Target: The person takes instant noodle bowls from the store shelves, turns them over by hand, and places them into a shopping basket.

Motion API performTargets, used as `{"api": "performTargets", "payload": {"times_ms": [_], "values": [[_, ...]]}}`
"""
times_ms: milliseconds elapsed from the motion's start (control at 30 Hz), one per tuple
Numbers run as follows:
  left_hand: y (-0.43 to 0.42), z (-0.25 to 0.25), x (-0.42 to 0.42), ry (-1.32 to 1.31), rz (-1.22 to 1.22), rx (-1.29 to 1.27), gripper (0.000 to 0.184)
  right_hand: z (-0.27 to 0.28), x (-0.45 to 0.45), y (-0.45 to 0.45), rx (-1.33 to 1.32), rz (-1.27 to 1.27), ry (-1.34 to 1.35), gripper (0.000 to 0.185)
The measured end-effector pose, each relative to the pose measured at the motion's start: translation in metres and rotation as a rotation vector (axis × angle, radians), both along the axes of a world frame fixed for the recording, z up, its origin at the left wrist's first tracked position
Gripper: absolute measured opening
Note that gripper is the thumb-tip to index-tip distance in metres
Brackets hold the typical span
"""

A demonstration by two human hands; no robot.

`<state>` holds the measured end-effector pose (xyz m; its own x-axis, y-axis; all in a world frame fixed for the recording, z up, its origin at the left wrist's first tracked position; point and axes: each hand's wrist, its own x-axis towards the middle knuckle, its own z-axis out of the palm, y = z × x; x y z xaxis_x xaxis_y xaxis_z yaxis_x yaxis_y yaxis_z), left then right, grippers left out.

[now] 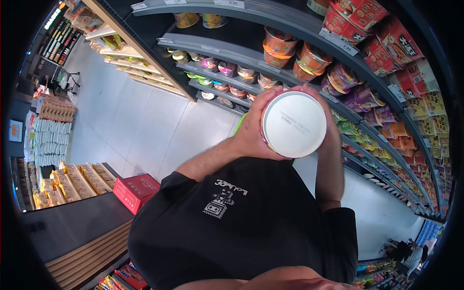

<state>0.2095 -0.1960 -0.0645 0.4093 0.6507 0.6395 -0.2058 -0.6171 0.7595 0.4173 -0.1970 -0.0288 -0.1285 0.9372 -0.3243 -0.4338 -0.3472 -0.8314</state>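
Note:
A round tub with a white base faces the camera, small printed text across that base. Its side shows only as a thin dark red edge. My left hand wraps round one side of the tub, and my right hand holds the opposite side, its fingers partly hidden behind it. Just beyond the tub are orange noodle bowls stacked on a shelf. Both hands are in front of my black shirt.
Curved grey shelves of cups and bowls run across the top and down the right. A red box lies at a counter on the left, beside yellow packets. Another person is far off at the lower right.

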Motion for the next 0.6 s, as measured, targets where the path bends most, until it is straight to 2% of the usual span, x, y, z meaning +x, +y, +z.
{"api": "performTargets", "payload": {"times_ms": [167,233,600], "values": [[0.002,0.001,0.0,0.025,-0.021,-0.007,0.133,0.006,-0.001,-0.003,-0.028,-0.024,0.026,0.044],[0.002,0.003,0.0,0.073,-0.071,0.0,0.139,0.012,-0.002,-0.004,-0.037,-0.014,-0.031,0.045],[0.002,0.001,0.001,0.075,-0.052,0.054,0.137,0.007,0.0,-0.005,-0.022,-0.034,-0.023,0.046]]}}
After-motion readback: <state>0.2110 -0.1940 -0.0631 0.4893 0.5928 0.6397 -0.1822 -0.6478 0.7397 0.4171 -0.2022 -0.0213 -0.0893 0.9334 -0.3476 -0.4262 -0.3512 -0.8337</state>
